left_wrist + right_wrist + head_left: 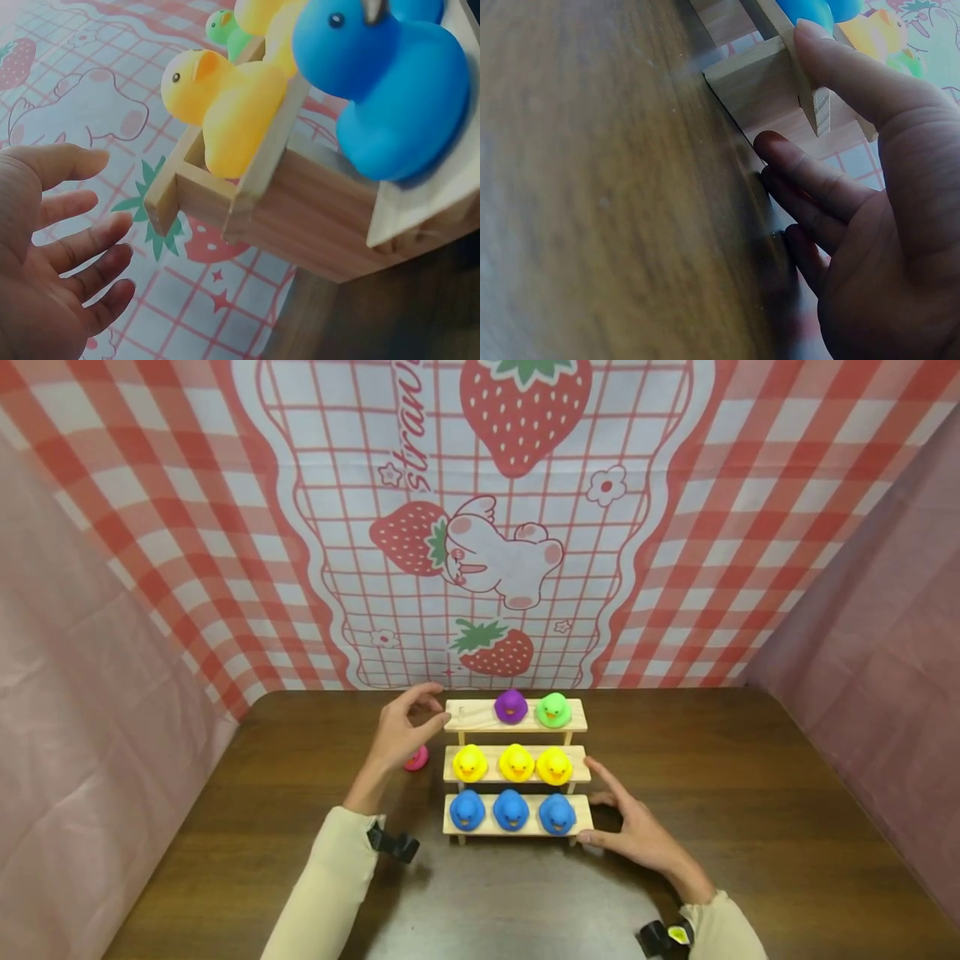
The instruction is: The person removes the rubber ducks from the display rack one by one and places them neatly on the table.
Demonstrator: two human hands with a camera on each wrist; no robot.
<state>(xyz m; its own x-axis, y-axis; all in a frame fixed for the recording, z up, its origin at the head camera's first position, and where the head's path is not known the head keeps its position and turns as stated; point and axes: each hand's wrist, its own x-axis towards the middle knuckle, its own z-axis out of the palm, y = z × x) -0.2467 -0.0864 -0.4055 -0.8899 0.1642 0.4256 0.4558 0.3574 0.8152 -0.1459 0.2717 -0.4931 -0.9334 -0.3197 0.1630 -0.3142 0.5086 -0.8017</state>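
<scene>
A three-tier wooden stand holds rubber ducks. Its top step carries a purple duck and a green duck, with bare wood at the left end. Three yellow ducks line the middle step, three blue ducks the lowest. My left hand hovers by the top step's left end, fingers loosely bent and holding nothing. At the stand's right side, my right hand has its thumb against the lowest step's end, its other fingers extended beside the side panel.
A pink duck lies on the brown table left of the stand, partly hidden by my left hand. Behind the table hangs a strawberry-print checked cloth. Pink curtains close off both sides.
</scene>
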